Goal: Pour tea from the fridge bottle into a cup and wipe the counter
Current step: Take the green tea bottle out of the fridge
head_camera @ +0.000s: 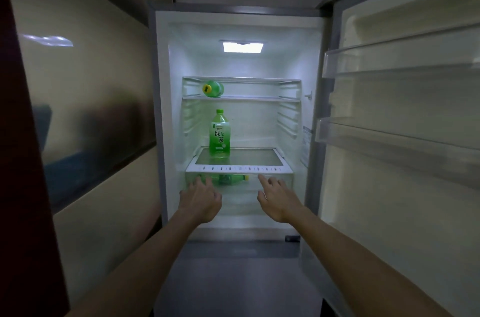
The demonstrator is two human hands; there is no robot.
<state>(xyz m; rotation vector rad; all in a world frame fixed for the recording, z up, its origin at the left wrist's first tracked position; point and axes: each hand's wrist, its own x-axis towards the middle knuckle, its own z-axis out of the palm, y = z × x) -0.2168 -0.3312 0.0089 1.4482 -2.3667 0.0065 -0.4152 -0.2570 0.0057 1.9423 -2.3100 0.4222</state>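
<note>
Fingers (263,181) of both hands were loosely apart and held nothing, the left hand (201,202) and right hand (279,202) stretched out just under the glass shelf (239,168) of the open fridge (285,67). On that shelf a green tea bottle (219,134) stood upright, green-capped, nearly full: likely heavy, cold and slippery, best gripped round its middle.

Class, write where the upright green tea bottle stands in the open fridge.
In the head view, the upright green plastic tea bottle stands left of centre on the glass shelf, below the green bottle lying one shelf up.
</note>
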